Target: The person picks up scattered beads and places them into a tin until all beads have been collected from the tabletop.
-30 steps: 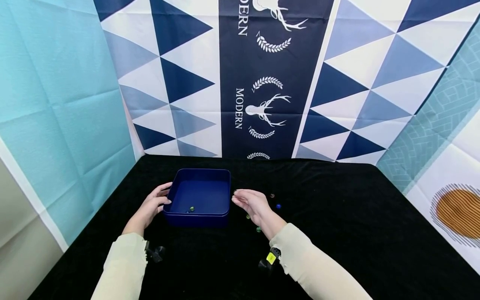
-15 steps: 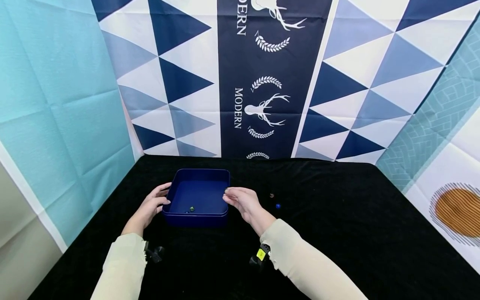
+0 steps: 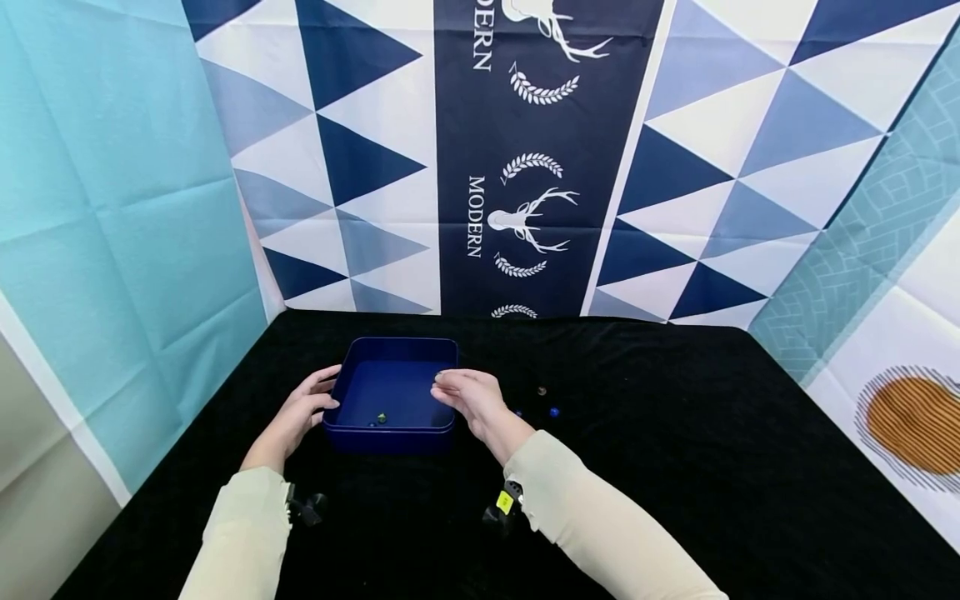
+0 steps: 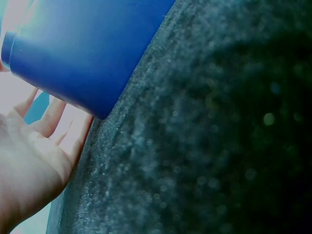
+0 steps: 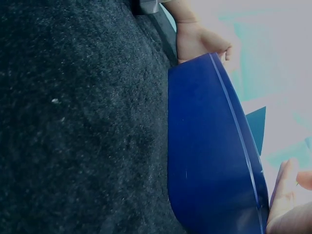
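The head camera looks forward and down from above, far enough back to take in the whole box (image 3: 390, 440), the black cloth (image 3: 637, 483) and the curtain (image 3: 517, 125) beyond. The left wrist camera sits low and close, facing the box's outside past the left hand (image 3: 300, 412). The right wrist camera (on its side, rolled opposite to the left one) looks along the box toward that hand. All three share both.

Sideways white "MODERN" (image 3: 476, 217) stands twice on the dark backdrop panel (image 3: 536, 125), once cropped.
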The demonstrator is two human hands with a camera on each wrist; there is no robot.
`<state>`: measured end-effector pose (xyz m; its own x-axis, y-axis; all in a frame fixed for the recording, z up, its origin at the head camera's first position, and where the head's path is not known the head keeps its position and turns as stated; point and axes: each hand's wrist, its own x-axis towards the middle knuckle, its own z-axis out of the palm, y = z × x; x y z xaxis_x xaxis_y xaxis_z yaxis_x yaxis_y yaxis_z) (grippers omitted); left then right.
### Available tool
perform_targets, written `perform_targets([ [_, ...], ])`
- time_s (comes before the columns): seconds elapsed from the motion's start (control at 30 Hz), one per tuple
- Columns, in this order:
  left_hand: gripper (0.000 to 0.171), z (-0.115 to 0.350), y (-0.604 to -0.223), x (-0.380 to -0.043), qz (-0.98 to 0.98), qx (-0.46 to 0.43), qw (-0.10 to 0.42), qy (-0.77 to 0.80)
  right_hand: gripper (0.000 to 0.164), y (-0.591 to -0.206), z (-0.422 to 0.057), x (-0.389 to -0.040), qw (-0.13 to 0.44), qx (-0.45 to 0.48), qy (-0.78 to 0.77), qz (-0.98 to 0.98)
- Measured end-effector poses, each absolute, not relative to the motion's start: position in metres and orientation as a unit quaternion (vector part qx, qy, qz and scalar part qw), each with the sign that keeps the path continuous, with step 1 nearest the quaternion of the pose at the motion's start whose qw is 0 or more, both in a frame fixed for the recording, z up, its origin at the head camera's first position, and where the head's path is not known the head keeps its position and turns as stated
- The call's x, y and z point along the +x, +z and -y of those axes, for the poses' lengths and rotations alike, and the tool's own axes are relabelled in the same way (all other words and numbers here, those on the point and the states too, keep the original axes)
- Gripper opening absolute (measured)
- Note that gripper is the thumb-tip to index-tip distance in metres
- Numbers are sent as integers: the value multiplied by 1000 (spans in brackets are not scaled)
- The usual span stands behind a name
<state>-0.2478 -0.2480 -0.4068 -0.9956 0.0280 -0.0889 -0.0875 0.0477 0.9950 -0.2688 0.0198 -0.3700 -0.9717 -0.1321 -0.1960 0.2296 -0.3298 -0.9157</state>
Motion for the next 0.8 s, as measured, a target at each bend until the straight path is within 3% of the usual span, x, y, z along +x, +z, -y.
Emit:
perform_targets([
  [0.8,64,247,-406,-246,-722,-18,41,691,25,-361,10,-273,116,57,-805,-579],
])
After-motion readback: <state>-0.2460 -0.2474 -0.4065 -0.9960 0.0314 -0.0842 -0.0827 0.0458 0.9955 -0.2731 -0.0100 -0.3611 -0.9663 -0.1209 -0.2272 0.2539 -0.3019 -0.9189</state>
